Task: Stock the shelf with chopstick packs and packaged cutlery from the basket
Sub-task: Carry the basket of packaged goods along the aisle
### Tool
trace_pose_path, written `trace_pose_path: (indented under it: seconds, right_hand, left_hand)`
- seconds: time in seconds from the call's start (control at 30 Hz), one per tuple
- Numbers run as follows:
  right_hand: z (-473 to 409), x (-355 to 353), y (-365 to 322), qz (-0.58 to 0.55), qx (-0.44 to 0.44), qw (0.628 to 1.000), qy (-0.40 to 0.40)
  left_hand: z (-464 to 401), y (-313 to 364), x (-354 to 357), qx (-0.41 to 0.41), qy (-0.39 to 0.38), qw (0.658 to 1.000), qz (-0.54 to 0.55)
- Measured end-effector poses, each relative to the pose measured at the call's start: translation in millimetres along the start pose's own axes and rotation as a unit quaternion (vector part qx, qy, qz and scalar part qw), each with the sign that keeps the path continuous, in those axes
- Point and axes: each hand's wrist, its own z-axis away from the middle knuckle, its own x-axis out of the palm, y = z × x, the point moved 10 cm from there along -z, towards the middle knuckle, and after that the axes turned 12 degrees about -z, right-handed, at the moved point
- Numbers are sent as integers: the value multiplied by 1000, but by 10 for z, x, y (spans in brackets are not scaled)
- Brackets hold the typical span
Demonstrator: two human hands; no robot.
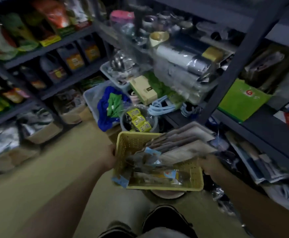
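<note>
Both hands hold the yellow basket (159,162) of packs: left hand (108,158) grip closed on its left rim, right hand (209,164) on its right rim.

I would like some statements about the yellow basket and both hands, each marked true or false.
1. The yellow perforated plastic basket is held at both sides, by the left hand and the right hand. True.
2. The basket is empty. False: clear packaged items lie in it.
3. The basket stands on a shelf. False: it is held above the floor.
4. A grey round tub with yellow packets is beyond the basket. True.
</note>
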Motion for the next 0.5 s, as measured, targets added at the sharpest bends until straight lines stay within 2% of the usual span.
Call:
trace_pose_path:
  seconds: [0.13, 0.27, 0.5]
  right_hand:
    - [-154, -93, 418, -77, 85, 989, 90]
    - [-241, -62, 852, -121, 110, 976, 142]
    - [-342, 55, 1492, -176, 141, 951, 213]
  left_hand:
    - [-813, 335, 334, 77, -76, 993, -53]
    - [-1500, 558, 864, 126, -119, 979, -105]
    - [-1900, 537, 1835, 223, -234, 937, -135]
